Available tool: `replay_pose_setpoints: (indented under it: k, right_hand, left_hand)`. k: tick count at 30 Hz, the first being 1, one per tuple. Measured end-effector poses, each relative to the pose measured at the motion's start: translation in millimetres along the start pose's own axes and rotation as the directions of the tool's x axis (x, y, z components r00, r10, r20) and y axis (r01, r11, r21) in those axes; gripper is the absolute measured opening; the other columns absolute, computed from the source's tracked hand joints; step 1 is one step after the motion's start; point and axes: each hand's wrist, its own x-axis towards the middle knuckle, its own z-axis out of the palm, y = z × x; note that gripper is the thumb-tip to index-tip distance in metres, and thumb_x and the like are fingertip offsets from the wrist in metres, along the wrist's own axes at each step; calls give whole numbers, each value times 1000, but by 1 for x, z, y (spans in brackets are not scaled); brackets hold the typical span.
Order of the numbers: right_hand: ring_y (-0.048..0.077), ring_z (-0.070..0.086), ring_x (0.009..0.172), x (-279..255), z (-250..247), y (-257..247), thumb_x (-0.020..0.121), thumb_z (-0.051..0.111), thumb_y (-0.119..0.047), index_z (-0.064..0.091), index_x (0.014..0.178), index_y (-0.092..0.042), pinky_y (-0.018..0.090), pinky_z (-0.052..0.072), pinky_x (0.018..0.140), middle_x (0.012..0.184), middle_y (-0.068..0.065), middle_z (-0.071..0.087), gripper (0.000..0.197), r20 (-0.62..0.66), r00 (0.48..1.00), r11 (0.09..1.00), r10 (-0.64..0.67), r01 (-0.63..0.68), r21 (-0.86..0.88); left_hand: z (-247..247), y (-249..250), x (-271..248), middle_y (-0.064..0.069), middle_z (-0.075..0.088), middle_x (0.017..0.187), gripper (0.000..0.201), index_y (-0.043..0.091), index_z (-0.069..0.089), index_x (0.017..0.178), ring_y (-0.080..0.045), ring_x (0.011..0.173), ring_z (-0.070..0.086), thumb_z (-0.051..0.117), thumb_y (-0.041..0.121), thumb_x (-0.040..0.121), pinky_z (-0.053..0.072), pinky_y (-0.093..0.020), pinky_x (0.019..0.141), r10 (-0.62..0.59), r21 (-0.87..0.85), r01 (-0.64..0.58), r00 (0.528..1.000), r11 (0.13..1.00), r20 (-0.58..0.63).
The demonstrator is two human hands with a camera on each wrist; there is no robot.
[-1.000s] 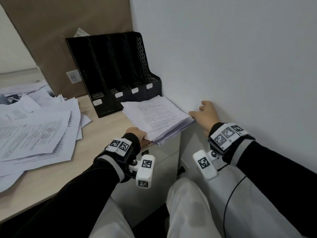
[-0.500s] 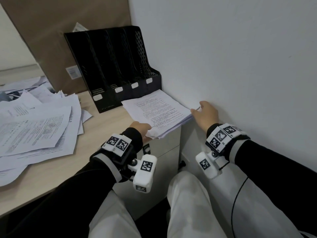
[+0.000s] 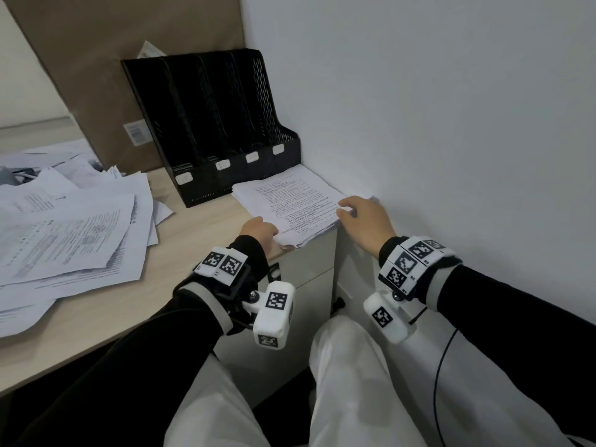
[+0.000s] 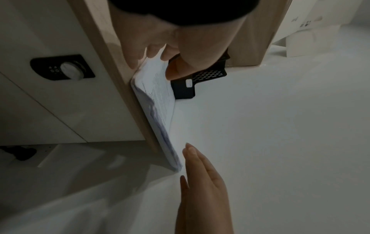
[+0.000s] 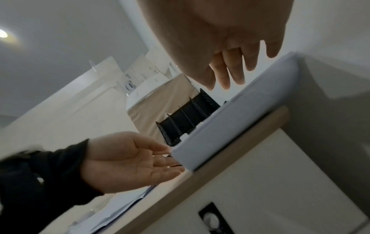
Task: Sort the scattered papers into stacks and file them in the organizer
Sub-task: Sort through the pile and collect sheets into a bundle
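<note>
**Paper stack squared at the tabletop corner**

Lying flat on the tabletop [image 3: 106,317] corner, just in front of the black organizer [image 3: 219,124] and beside the white wall [image 3: 435,108]: a stack of printed papers [image 3: 296,201], its near edge slightly overhanging. At the stack's near-left corner, the left hand [image 3: 258,232], fingers [image 4: 136,53] roughly straight and loosely spread against the paper edge, thumb over the top sheet, gripping nothing firmly. At the right edge, the right hand [image 3: 364,221], fingers [image 5: 236,71] extended and relaxed, tips at the stack's side, holding nothing. Spread over the left of the tabletop, well apart from the stack: loose scattered sheets [image 3: 64,237]. Behind the organizer, leaning upright: a brown cardboard panel [image 3: 113,59].
</note>
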Motion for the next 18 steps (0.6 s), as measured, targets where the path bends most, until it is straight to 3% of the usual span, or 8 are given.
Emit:
replay_pose_setpoints:
  k: [2,4,8,10,12,15,18]
  right_hand:
    - [15,54,118,-1,-3,-18,97,47,-23,59,123,-12,8,28,84,129,0,60,30,-18,998,998,-65,65,6]
    - [11,54,113,0,-1,-44,97,48,-22,63,116,-14,0,28,78,120,-4,63,26,-11,993,993,-116,116,24]
    - [11,57,94,6,39,-108,91,52,-16,68,92,-16,17,41,73,99,-4,66,16,119,975,964,-185,157,216]
    - [14,60,91,8,71,-139,89,53,-12,67,84,-18,19,43,71,89,-3,65,15,249,952,940,-175,86,331]
    - [15,61,85,12,106,-170,89,53,-8,66,87,-15,20,43,61,88,1,63,15,387,914,931,-125,-27,364]
    - [11,59,69,19,155,-213,91,50,-6,61,109,-4,20,41,54,81,2,59,21,548,836,951,-38,-138,277]
    - [9,57,61,31,199,-244,92,51,-7,56,115,1,17,43,44,72,2,55,25,602,799,967,3,-155,202]
  left_hand:
    - [-15,1,9,-16,41,145,42,4,43,137,-27,133,40,39,-1,96,36,-29,101,3,-72,-4,1000,997,-11]
    - [-36,6,13,-12,54,127,40,6,52,129,-22,113,52,39,-7,93,46,-31,92,19,-111,-25,998,994,-54]
    - [-101,14,17,-5,61,100,31,10,63,99,-11,86,57,41,-11,90,48,-21,74,55,-132,-70,992,989,-116]
    - [-141,11,19,-3,61,89,33,13,60,81,-9,76,56,40,-10,90,45,-20,71,76,-113,-96,983,989,-165]
    - [-184,6,22,-2,61,83,34,14,59,74,-8,72,56,40,-10,89,43,-19,68,83,-70,-102,970,992,-230]
    - [-252,-6,24,-4,63,90,31,12,63,80,-7,72,56,41,-8,88,41,-17,64,107,52,-94,916,994,-386]
    - [-309,-16,20,-7,60,97,32,4,67,104,-16,81,54,41,-8,88,39,-19,66,124,159,-46,844,986,-522]
